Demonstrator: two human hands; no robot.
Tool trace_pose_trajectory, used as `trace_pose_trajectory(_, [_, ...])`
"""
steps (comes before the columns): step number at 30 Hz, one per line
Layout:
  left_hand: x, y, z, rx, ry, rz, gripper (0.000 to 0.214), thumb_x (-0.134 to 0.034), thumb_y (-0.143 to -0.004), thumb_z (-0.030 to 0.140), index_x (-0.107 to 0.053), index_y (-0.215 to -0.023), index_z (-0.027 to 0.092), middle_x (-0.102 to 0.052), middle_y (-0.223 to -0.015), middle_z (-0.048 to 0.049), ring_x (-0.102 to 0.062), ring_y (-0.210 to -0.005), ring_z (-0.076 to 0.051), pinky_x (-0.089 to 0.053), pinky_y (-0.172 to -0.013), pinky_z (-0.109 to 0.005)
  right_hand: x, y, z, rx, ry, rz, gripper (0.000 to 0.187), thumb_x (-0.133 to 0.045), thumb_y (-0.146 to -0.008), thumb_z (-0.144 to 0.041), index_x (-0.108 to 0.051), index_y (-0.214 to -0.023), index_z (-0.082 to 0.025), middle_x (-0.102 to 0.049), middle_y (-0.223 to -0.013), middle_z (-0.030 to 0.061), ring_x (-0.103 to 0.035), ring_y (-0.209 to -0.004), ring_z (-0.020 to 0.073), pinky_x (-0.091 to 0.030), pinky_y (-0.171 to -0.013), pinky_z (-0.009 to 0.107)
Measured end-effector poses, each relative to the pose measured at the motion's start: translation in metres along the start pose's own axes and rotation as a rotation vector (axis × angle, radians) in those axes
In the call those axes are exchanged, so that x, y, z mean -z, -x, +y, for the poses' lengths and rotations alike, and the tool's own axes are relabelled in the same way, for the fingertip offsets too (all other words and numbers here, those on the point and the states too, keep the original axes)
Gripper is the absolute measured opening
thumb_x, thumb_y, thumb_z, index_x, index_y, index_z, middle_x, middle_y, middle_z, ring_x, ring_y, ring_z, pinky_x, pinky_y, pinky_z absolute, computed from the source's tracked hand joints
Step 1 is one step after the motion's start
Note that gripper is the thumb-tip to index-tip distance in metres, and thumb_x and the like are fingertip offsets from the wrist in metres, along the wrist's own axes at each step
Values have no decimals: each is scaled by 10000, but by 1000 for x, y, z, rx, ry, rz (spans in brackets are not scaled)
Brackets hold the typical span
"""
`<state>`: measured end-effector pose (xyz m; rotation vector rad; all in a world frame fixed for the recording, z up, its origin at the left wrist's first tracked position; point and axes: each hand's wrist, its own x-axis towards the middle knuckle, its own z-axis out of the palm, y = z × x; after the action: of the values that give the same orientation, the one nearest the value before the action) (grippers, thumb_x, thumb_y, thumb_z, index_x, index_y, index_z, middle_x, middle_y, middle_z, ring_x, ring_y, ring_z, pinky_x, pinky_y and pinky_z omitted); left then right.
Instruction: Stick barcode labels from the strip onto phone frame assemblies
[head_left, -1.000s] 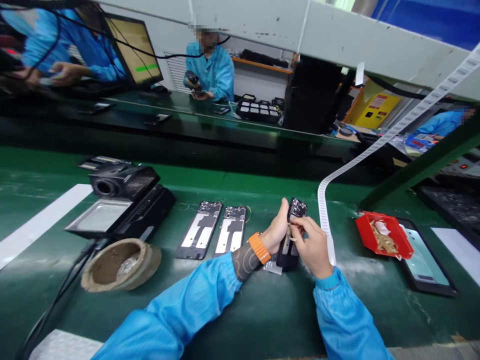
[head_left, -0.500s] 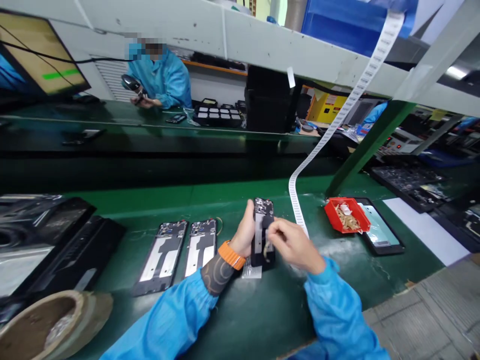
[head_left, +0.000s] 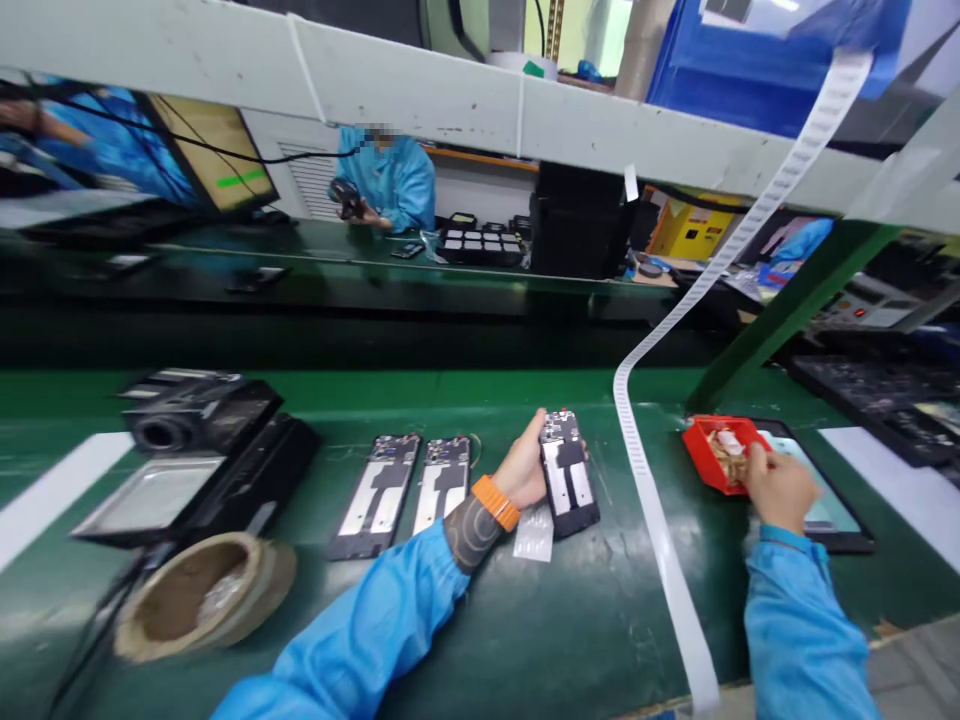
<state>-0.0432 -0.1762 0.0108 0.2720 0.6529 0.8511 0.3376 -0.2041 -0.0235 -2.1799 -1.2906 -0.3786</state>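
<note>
My left hand (head_left: 523, 468) is closed around the side of an opened phone (head_left: 568, 475), held tilted with its bare board and light metal inner face turned up. A small clear sheet (head_left: 534, 535) lies on the bench under that wrist. My right hand (head_left: 782, 487) is at the edge of a small red bin (head_left: 705, 460), its fingers curled at the bin's rim. Small tan strip-like pieces (head_left: 727, 455) lie inside the bin; what the fingertips pinch, if anything, is hidden. Two more opened phones (head_left: 379, 495) lie side by side left of my left hand.
A tablet-like device (head_left: 832, 510) lies beside the bin. A printed label strip (head_left: 637, 440) hangs down across the bench. At left stand a round tan container (head_left: 262, 590) and black equipment (head_left: 255, 440). Across the bench, a person (head_left: 409, 180) holds a dark device.
My right hand has left the phone and moved right to the red bin. The tan piece seen over the phone is gone from it. My left hand still holds the phone. The view has shifted.
</note>
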Motion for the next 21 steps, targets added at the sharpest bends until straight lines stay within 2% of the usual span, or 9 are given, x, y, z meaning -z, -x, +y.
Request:
trace_pose_trajectory(3, [2,-1,-1,-20,44,18,536,-439,-951,596,-658,-947,107,-708,-901,-142,-702,-812,-245,-537,-830,-399,2,4,-9,-76,-10,242,371,-497,-824,-428,-715,-951,-156,-652,-929,255,-584,-947,409,-389,-703,498])
trace_pose_trajectory(6, [-5,0,-6,-109,119,16,562,-443,-930,637,-660,-982,121,-704,-958,-141,-696,-875,-263,-526,-875,-432,8,26,-56,70,-242,301,429,-542,-823,-450,-655,-1105,-147,-650,-1054,242,-575,-1071,402,-425,-871,541])
trace_pose_trajectory(7, [-9,1,-8,-153,150,11,579,-439,-923,657,-663,-985,127,-703,-973,-134,-691,-898,-260,-522,-894,-431,10,38,-78,145,-360,225,392,-543,-834,-444,-653,-1073,-154,-661,-1038,208,-598,-1050,372,-444,-896,530])
trace_pose_trajectory(8, [-12,1,-11,-201,178,11,598,-430,-917,676,-667,-984,131,-701,-984,-127,-686,-919,-253,-518,-914,-422,10,50,-102,208,-505,65,346,-548,-842,-435,-655,-1036,-170,-677,-1007,168,-629,-991,331,-478,-878,497])
trace_pose_trajectory(11, [-17,4,-13,-353,208,25,624,-400,-921,694,-677,-1012,143,-699,-1042,-108,-667,-996,-231,-503,-964,-385,8,81,-162,241,-839,-676,301,-588,-837,-433,-662,-997,-189,-694,-823,64,-661,-712,226,-544,-670,371])
trace_pose_trajectory(13, [-13,6,-4,-397,159,8,591,-427,-924,673,-683,-1045,154,-697,-1088,-104,-656,-1038,-227,-500,-973,-373,5,89,-182,149,-979,-988,310,-594,-835,-456,-663,-960,-180,-667,-722,24,-614,-565,183,-508,-522,306])
trace_pose_trajectory(15, [-4,10,14,-335,19,-30,498,-526,-907,609,-693,-1052,163,-703,-1081,-98,-667,-1002,-222,-525,-916,-364,3,89,-182,65,-1078,-1073,333,-605,-831,-482,-667,-937,-173,-664,-717,18,-596,-547,170,-474,-471,273])
trace_pose_trajectory(18, [12,18,41,-179,-351,-79,385,-713,-800,470,-714,-1013,149,-720,-939,-90,-680,-787,-184,-552,-709,-299,0,83,-164,37,-1131,-1032,359,-673,-788,-500,-689,-953,-181,-716,-853,52,-663,-732,208,-525,-600,288])
trace_pose_trajectory(21, [26,24,47,0,-717,-165,428,-838,-673,413,-721,-995,157,-705,-767,-57,-610,-542,-131,-501,-509,-246,-8,75,-146,-54,-1096,-1067,429,-730,-729,-530,-689,-1009,-208,-733,-863,63,-690,-764,245,-548,-646,320])
